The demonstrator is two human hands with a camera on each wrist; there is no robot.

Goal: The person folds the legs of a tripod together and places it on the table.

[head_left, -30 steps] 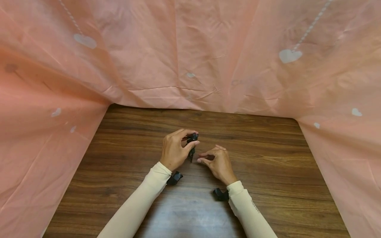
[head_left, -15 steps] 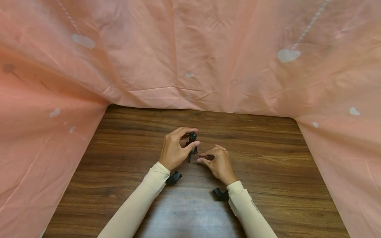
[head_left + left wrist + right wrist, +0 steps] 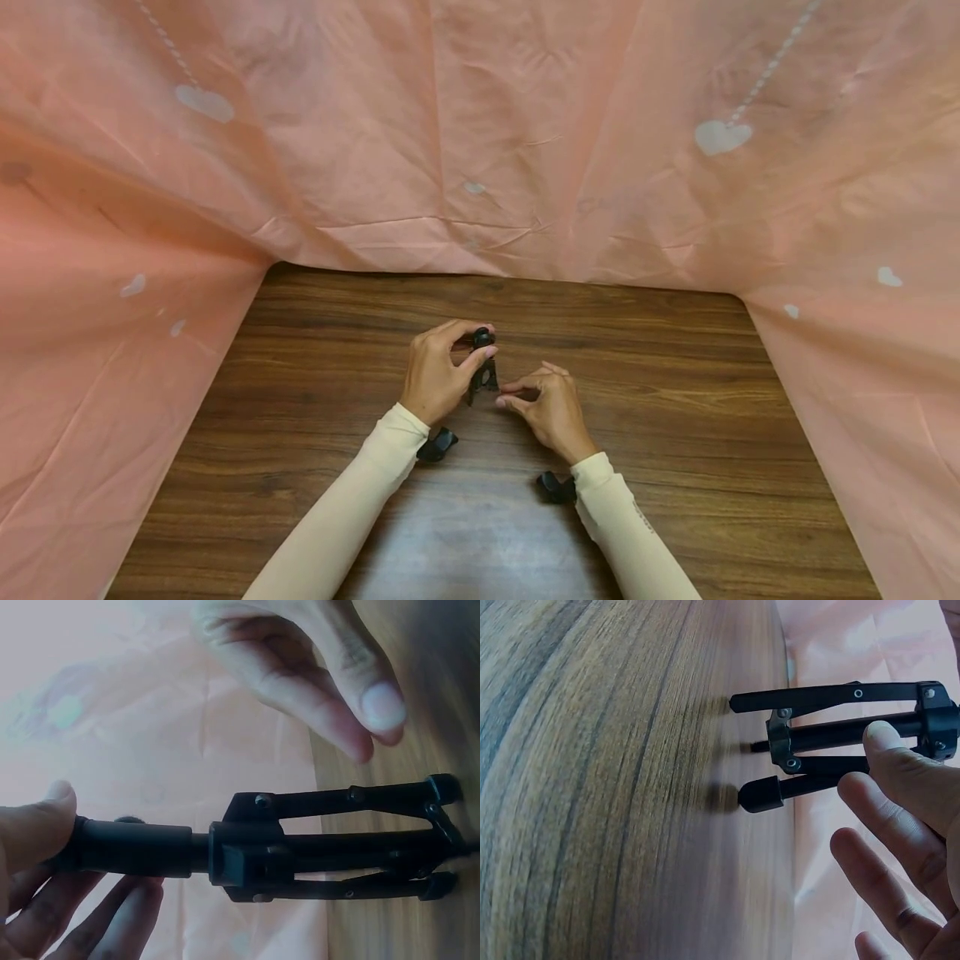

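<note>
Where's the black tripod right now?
In the head view, the black tripod is near the middle over the wooden table, its upper end held in the left hand. The right hand is just to its right.

Curtained-off spot, kind of room unclear, pink cloth (image 3: 525, 108) on three sides, pale heart prints (image 3: 723, 137), brown wood-grain bench (image 3: 660, 383) between

We count one black tripod (image 3: 244, 851) across the middle of the left wrist's frame. Around the centre of the head view we find two hands, left hand (image 3: 435, 373) and right hand (image 3: 551, 408); towards the bottom, two pale sleeves (image 3: 341, 508) and two black wrist devices (image 3: 438, 446); beneath, one wooden table (image 3: 637, 350). Higher up, we see two large printed hearts (image 3: 722, 137), upper left and upper right.
</note>
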